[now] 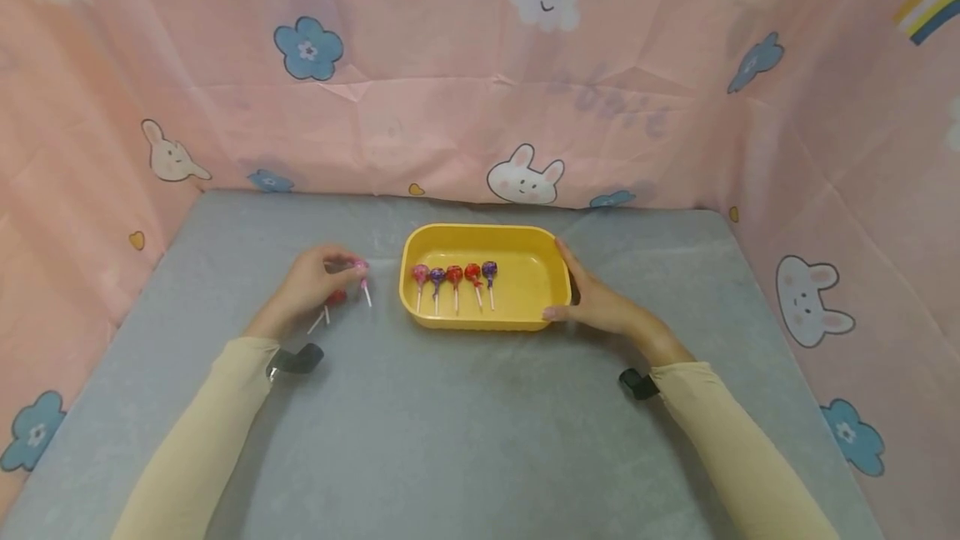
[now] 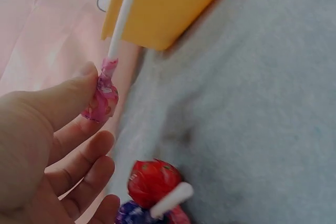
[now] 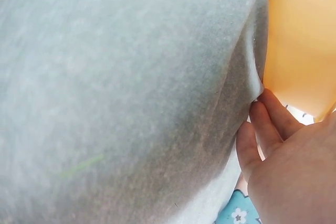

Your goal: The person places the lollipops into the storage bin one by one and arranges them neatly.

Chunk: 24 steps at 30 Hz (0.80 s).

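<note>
In the head view, my left hand pinches a pink-wrapped lollipop by its candy end between thumb and forefinger, left of a yellow plastic box. The lollipop's white stick points away from the hand in the left wrist view. Below that hand lie a red lollipop and a purple one, partly hidden by the fingers in the head view. My right hand holds the box's right end, thumb at the front corner and fingers along the side.
Inside the box several lollipops stand in a row at its left half: a pink one, purple ones and red ones. The grey tablecloth covers the table, and a pink printed curtain hangs behind and at both sides.
</note>
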Each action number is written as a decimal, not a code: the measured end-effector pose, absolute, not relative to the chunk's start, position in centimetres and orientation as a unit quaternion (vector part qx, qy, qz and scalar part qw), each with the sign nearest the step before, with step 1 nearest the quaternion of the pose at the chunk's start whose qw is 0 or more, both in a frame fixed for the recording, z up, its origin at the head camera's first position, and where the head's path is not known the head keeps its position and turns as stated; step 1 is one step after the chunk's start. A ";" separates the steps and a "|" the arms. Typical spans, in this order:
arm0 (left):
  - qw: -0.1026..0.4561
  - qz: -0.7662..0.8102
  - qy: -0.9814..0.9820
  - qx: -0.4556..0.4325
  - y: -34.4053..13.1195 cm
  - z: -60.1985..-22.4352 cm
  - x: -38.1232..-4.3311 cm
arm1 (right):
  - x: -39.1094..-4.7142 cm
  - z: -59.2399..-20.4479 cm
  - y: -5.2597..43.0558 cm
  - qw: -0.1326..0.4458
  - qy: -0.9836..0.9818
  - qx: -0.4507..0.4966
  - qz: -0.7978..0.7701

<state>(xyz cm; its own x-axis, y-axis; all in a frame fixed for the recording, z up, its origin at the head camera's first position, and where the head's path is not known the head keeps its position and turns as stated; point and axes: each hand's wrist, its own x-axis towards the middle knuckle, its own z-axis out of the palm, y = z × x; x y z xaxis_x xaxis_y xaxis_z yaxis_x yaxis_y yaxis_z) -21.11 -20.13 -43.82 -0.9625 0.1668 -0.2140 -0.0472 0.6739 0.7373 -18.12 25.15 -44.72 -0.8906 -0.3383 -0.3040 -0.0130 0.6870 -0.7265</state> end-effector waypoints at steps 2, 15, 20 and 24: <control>0.132 0.403 0.905 0.035 -20.0 -43.6 -21.2 | -18.1 -44.7 25.2 0.212 0.894 -0.101 -0.383; 0.119 0.395 0.909 0.062 -18.9 -41.9 -21.9 | -18.2 -44.5 25.1 0.214 0.893 -0.107 -0.381; 0.114 0.399 0.907 0.075 -18.0 -41.2 -22.3 | -18.3 -44.5 25.2 0.211 0.896 -0.113 -0.375; 0.102 0.400 0.907 0.085 -17.3 -40.6 -22.5 | -18.3 -44.5 25.2 0.211 0.896 -0.113 -0.374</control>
<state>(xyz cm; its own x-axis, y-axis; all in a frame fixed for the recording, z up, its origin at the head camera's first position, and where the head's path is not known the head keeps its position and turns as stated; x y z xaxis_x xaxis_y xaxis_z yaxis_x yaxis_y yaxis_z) -22.48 -17.31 -40.63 -0.9647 0.2358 -0.1169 0.0725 0.6650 0.7433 -18.29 25.17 -44.52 -0.8852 -0.3609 -0.2934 -0.0457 0.6952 -0.7174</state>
